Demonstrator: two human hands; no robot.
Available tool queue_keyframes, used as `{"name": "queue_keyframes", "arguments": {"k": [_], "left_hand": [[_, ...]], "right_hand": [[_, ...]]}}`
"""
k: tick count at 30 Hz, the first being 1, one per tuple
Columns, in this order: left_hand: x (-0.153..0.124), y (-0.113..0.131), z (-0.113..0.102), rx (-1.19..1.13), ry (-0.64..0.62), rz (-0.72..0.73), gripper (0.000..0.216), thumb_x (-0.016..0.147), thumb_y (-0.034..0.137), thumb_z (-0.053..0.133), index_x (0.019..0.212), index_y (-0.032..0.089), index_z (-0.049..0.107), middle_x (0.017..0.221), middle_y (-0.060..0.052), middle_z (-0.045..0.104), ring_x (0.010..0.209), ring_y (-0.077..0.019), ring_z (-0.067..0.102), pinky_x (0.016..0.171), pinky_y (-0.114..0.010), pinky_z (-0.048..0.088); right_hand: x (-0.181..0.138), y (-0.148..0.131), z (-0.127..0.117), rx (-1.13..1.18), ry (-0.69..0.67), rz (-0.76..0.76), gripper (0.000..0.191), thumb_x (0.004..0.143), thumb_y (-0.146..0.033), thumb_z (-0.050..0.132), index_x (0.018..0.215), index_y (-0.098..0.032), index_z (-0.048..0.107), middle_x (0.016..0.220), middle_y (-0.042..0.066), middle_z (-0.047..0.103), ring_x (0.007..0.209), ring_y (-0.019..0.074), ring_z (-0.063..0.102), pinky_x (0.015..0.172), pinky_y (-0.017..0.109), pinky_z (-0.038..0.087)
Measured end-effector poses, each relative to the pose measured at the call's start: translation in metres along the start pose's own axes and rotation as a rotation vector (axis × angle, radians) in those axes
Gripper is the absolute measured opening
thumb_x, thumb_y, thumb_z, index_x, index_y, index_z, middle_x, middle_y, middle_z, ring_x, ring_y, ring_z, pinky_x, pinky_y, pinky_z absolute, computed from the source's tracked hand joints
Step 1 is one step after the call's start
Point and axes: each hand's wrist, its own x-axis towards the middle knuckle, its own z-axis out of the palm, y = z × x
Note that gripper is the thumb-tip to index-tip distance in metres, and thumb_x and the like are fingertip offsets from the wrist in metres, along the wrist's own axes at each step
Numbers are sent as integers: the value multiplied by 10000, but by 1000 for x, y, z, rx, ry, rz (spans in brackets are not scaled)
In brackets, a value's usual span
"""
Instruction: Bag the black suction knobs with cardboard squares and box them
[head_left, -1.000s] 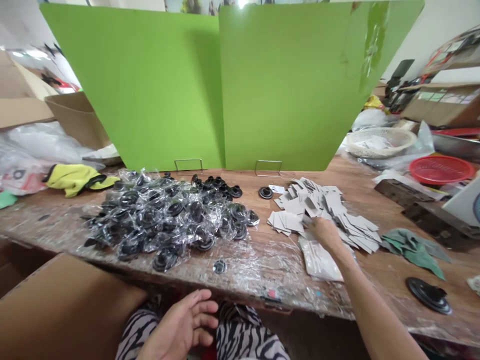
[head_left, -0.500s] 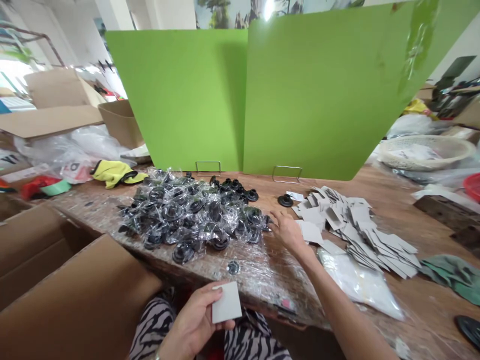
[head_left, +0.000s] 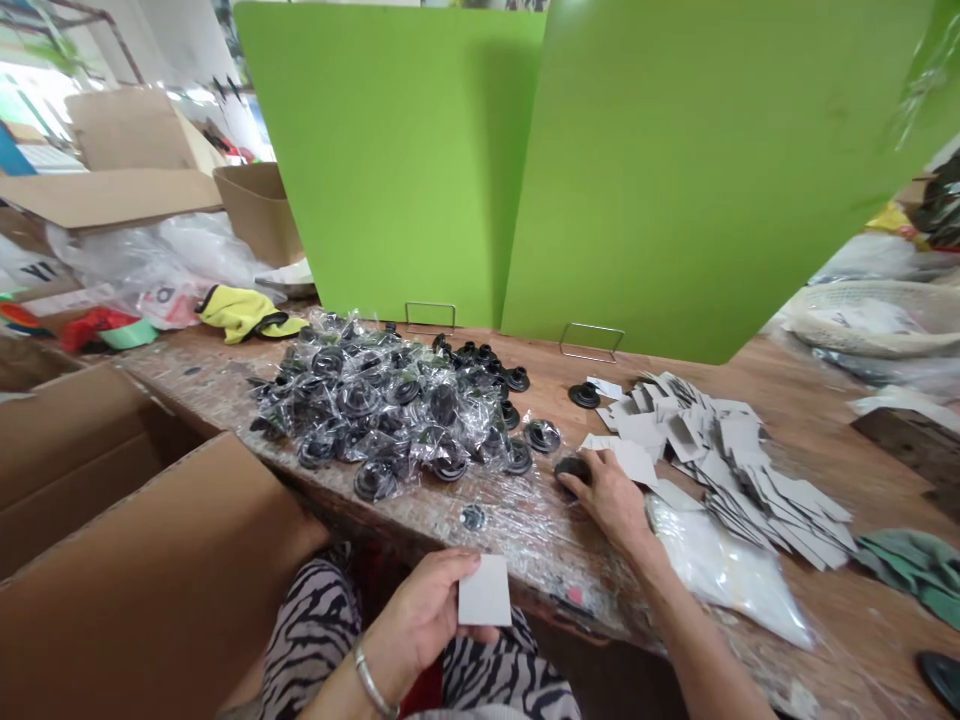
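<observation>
Here the left hand [head_left: 424, 625] pinches a grey card [head_left: 484, 590] between thumb and fingers above the lap. The right hand's curled fingers [head_left: 592, 480] lie over a black rubber cup [head_left: 572, 468] on the wooden workbench [head_left: 862, 620], grip unclear. Left of those fingertips sits a pile of bagged black cups [head_left: 375, 410]; right, a heap of grey cards [head_left: 720, 440].

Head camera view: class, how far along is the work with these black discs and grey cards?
Done, it seems: a big heap of black discs lies wrapped in clear plastic. In hand: the left hand holds a grey card, and the right hand is on a black disc. Left: a few bare discs behind the heap, and a pile of grey cards.
</observation>
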Motion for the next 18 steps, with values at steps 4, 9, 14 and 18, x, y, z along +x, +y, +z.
{"name": "queue_keyframes", "arguments": {"k": [4, 9, 14, 18], "left_hand": [[0, 2, 4, 16, -4, 18, 136, 695, 188, 599, 788, 91, 623, 607, -69, 632, 515, -196, 589, 406, -309, 481], [-8, 2, 8, -32, -99, 0, 370, 765, 452, 524, 860, 107, 616, 706, -98, 649, 600, -203, 607, 450, -308, 497], [-14, 3, 9, 32, -64, 150, 245, 630, 247, 689, 829, 136, 602, 610, -30, 605, 532, -169, 571, 401, -275, 483], [-15, 6, 1, 49, -42, 189, 226, 628, 198, 656, 831, 121, 594, 669, -56, 625, 571, -177, 586, 398, -250, 469]], "right_hand": [[-9, -16, -6, 70, -158, -17, 175, 676, -344, 603, 710, -179, 555, 683, 16, 572, 602, 154, 533, 511, 239, 345], [-75, -68, -3, 446, -416, -122, 90, 718, -277, 553, 728, -188, 551, 638, -19, 590, 573, 125, 525, 519, 221, 389], [-76, -92, -11, 485, -498, -388, 163, 699, -294, 632, 823, -203, 578, 815, 1, 597, 728, 146, 547, 581, 228, 410], [0, -68, -18, 255, -70, -222, 210, 828, -346, 475, 935, -215, 599, 944, 47, 597, 745, 155, 563, 636, 268, 426]]}}
